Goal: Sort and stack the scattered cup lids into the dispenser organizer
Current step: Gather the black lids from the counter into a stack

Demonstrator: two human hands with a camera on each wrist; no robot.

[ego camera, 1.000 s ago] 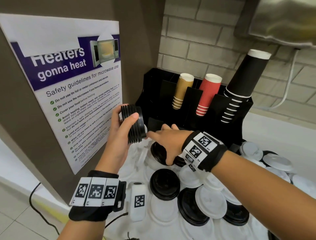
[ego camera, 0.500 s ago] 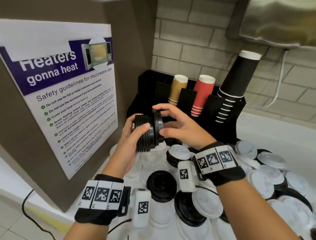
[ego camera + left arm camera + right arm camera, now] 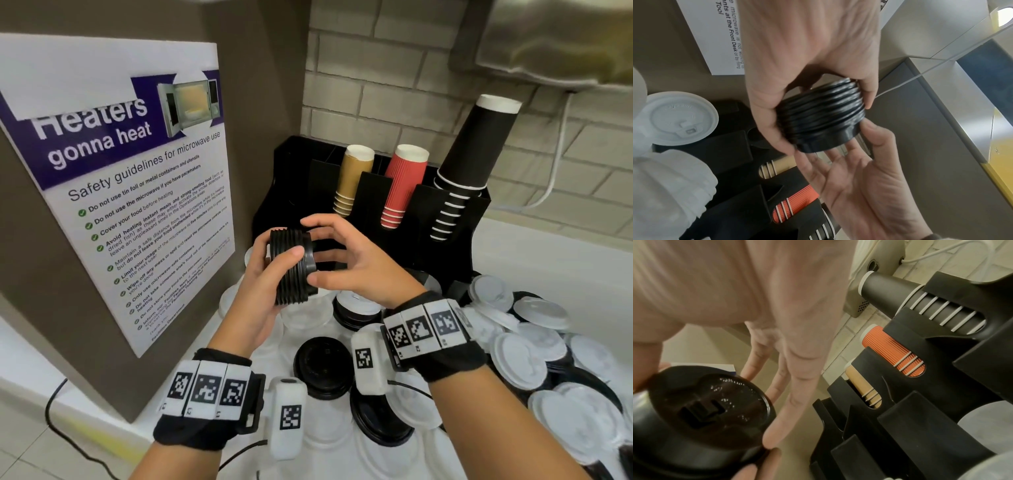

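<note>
My left hand [image 3: 263, 274] grips a stack of black lids [image 3: 291, 267] on its side, in front of the black dispenser organizer [image 3: 294, 192]. Its thumb lies across the ribbed rims [image 3: 822, 116]. My right hand [image 3: 329, 253] is spread at the stack's right end, with straight fingers. The index fingertip touches the end lid's upper rim and the thumb tip its lower rim. The end lid's face [image 3: 701, 415] shows in the right wrist view. Loose black lids [image 3: 322, 363] and white lids [image 3: 527, 353] cover the counter below both hands.
Brown cups [image 3: 352, 178], red cups [image 3: 404, 185] and tall black cups [image 3: 476, 144] fill the organizer's back slots. A cabinet side with a microwave poster [image 3: 130, 192] stands close on the left. A brick wall rises behind. A white lid [image 3: 682, 118] lies near the organizer.
My right hand picked a black lid off the counter, brought it to the stack's end and seated it there. Its fingers have since spread out. The stack rose slightly.
</note>
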